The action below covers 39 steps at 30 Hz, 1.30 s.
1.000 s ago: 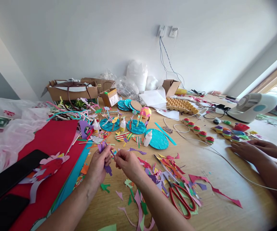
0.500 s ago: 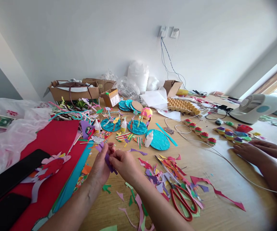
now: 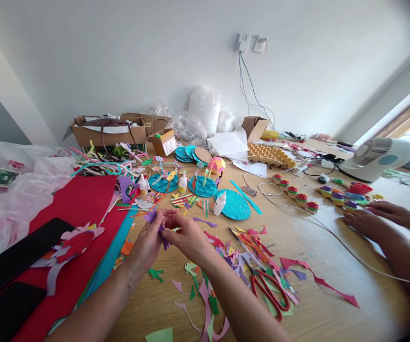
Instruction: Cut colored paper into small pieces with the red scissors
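While the left hand (image 3: 149,243) grasped the purple paper (image 3: 150,216) above the bench (image 3: 322,308) and the right hand (image 3: 187,235) pinched it from beside, a pull in opposite directions could have torn or creased the thin sheet. Its long axis slanted, one end pointing forward and leftward, the other back and rightward; its middle was hidden.

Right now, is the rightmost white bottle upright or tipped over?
Upright: the bottle stands with its narrow nozzle pointing up, wider body below.
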### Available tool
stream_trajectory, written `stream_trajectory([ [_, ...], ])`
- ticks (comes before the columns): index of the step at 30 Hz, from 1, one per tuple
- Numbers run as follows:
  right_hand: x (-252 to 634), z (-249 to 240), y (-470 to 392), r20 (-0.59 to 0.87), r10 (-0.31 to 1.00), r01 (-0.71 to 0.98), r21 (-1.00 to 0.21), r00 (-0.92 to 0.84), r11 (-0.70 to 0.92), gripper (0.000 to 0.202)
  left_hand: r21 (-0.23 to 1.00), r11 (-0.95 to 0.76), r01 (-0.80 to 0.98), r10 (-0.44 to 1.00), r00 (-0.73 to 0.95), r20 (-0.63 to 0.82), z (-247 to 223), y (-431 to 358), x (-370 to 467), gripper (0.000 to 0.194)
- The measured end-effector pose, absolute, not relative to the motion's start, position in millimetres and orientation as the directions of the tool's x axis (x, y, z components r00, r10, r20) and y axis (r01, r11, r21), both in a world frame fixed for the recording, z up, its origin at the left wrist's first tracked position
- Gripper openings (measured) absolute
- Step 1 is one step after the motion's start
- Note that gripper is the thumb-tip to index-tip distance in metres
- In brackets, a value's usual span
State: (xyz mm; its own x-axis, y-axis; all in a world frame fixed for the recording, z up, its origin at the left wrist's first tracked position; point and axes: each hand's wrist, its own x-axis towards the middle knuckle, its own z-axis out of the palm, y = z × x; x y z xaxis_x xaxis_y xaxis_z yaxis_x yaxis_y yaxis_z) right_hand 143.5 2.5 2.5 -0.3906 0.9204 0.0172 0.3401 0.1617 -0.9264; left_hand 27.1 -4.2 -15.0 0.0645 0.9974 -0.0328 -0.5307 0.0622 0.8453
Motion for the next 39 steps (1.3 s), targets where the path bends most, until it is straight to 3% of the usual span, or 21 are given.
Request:
stream_trajectory([
  [4,143,0,13,-0.043,0.872,0.28,-0.954,-0.488,0.109,0.006,0.873,0.06,-0.483,0.993,0.116,-0.004,-14,-4,30,0.036],
  [11,145,4,16,-0.121,0.821,0.408,-0.901,-0.558,0.145,0.015,0.876,0.036,-0.481,0.995,0.102,0.015,-17,-6,33,0.036],
  [14,150,3,14,-0.15,0.834,0.537,-0.821,-0.531,0.194,0.015,0.86,0.07,-0.505,0.993,0.12,-0.01,-17,-6,25,0.035],
  [18,154,1,8,-0.159,0.887,0.756,-0.6,-0.434,0.262,0.016,0.881,0.064,-0.469,0.997,0.059,-0.041,-15,-4,0,0.035],
  [20,152,-2,5,-0.161,0.898,0.83,-0.474,-0.41,0.294,0.017,0.938,0.045,-0.345,0.999,0.015,-0.043,-17,-2,-15,0.036],
  [23,147,-10,1,-0.18,0.892,0.881,-0.325,-0.415,0.344,0.019,0.992,0.004,0.127,1.0,0.005,-0.005,-24,2,-33,0.025],
  [25,143,-15,-1,-0.199,0.885,0.895,-0.251,-0.421,0.369,0.02,0.931,-0.029,0.363,0.999,0.046,0.013,-30,3,-42,0.021],
  [29,140,-19,-3,-0.213,0.885,0.908,-0.154,-0.415,0.389,0.024,0.698,-0.182,0.693,0.969,0.245,0.01,-41,1,-48,0.036],
  [32,141,-20,-4,-0.2,0.893,0.915,-0.119,-0.403,0.386,0.025,0.621,-0.243,0.745,0.95,0.313,-0.005,-47,-2,-41,0.044],
  [39,141,-25,-7,-0.182,0.91,0.928,-0.086,-0.372,0.362,0.026,0.635,-0.282,0.719,0.927,0.375,-0.013,-53,5,-20,0.044],
])
